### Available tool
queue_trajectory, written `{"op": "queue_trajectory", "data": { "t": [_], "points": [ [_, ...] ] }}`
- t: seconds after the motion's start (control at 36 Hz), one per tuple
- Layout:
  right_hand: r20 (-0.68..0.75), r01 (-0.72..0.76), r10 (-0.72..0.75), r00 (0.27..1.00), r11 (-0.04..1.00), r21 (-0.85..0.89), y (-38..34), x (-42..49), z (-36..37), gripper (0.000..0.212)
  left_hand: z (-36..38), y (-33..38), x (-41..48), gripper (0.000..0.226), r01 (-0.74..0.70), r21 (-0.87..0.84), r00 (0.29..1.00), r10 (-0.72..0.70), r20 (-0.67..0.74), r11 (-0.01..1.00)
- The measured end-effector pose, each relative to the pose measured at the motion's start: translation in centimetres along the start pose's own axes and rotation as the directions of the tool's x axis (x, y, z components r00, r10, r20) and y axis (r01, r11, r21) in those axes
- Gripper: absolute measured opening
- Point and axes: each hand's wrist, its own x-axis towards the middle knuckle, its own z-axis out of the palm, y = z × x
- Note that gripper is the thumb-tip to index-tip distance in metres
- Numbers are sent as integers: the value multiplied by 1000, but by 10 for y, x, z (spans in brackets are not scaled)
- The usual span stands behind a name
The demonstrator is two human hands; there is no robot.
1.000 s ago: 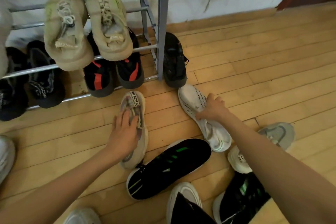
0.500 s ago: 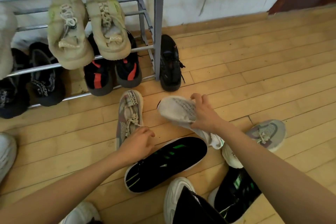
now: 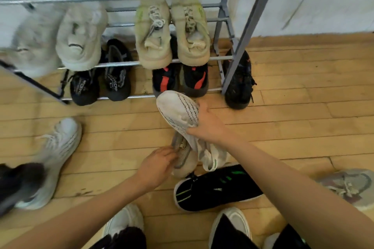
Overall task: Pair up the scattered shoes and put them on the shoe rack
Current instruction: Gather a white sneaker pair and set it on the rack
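Right hand clamps the white knit sneaker mid-body, off the floor, toe aimed up-left at the shoe rack. Left hand is closed on the grey laced sneaker just under its heel. Long axes nearly parallel, both pointing rackward. Right hand is nearer the rack's bottom rail; probably goes in first.

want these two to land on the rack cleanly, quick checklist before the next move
1. Right hand grip on the white shoe: ok, lifted.
2. Left hand grip on the grey shoe: ok, fingers wrapped.
3. The two match as a pair: not ok, they look different.
4. Free slot on the shoe rack: cannot tell, visible shelves look full.
5. Path to rack: ok, bare floor ahead.
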Motion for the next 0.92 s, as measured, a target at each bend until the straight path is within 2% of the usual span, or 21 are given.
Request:
{"op": "queue_trajectory", "data": {
  "t": [0.06,0.11,0.19,0.31,0.39,0.47,0.53,0.61,0.67,0.75,0.86,0.92],
  "points": [
    [64,31,-26,998,997,-69,-10,7,11,93,-8,-3,-7,27,122,-97,989,-129,-72,988],
    [127,66,-38,991,972,-225,-18,13,20,95,-15,-16,-15,27,246,-166,953,-270,-138,955],
    [108,124,-92,990,933,-337,-33,17,28,84,-26,-52,-27,38,425,-157,872,-450,-194,892],
    [136,267,-231,963,858,-439,-56,19,42,60,-46,-107,-44,61,742,-68,654,-742,-148,667],
    [137,277,-241,961,806,-522,-65,22,53,52,-59,-142,-53,74,873,-101,463,-876,-137,477],
    [95,247,-236,967,776,-580,-68,27,61,47,-68,-173,-60,75,890,-247,359,-923,-138,384],
    [97,240,-230,968,751,-615,-70,33,62,48,-71,-191,-65,76,892,-289,330,-938,-107,347],
    [106,231,-213,971,735,-638,-71,40,64,50,-72,-204,-67,71,917,-134,362,-925,-111,375],
    [115,230,-207,972,721,-654,-73,42,65,52,-74,-203,-66,56,908,-67,405,-907,-113,413],
    [111,229,-208,972,712,-664,-75,42,65,53,-74,-193,-64,35,857,-72,499,-856,-132,511],
    [98,242,-236,967,723,-647,-75,42,65,48,-69,-163,-58,40,770,-22,628,-763,-156,638],
    [91,229,-220,971,756,-613,-76,42,63,48,-69,-145,-48,37,683,-65,704,-680,-207,727]
  ]
}}
